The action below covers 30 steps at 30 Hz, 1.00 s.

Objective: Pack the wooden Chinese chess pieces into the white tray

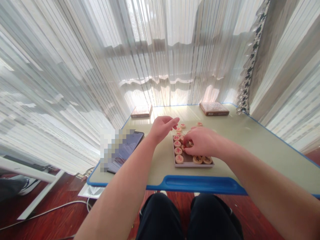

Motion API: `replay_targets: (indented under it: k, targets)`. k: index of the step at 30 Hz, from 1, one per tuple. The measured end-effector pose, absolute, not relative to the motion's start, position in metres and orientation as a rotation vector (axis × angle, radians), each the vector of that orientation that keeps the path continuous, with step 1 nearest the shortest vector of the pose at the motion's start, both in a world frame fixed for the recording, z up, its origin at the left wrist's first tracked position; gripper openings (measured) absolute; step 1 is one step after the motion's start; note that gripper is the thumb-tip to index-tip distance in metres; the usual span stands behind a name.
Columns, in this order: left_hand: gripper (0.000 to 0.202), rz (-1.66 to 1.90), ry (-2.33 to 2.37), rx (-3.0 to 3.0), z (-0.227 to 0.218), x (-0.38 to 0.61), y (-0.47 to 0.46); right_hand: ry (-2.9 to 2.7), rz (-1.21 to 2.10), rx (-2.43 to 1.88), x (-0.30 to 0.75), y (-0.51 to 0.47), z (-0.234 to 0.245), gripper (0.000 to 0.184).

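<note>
A shallow box tray (193, 164) on the table holds round wooden Chinese chess pieces. Red-marked ones line its left side, such as the piece (178, 151); two black-marked ones, including a piece (197, 159), sit at its near right. My right hand (202, 141) reaches over the tray, thumb and fingers closed around a Chinese chess piece (191, 143), and hides much of the inside. My left hand (163, 127) hovers just beyond the tray's far left corner, its fingers loosely stretched toward a few loose pieces (183, 126), with nothing visible in it. Another loose piece (199, 124) lies farther right.
A phone or tablet (127, 150), partly blurred out, lies at the table's left. Two flat boxes, a left one (141, 111) and a right one (214, 109), rest along the back edge. Sheer curtains (160, 60) hang behind. A blue trough (203, 184) forms the table's front edge.
</note>
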<state>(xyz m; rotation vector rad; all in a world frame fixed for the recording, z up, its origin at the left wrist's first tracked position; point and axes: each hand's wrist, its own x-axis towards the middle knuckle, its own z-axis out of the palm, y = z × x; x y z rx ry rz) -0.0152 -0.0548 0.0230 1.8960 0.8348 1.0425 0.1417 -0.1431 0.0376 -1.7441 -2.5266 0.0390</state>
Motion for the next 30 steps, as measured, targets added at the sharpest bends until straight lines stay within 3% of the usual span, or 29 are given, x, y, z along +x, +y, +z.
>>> replay_targets:
  k: [30]
  targets:
    - [0.039, 0.929, 0.979, 2.091, 0.0132, -0.0130, -0.0475, -2.488, 0.015, -1.779, 0.1404, -0.1372, 0.0337, 0.015]
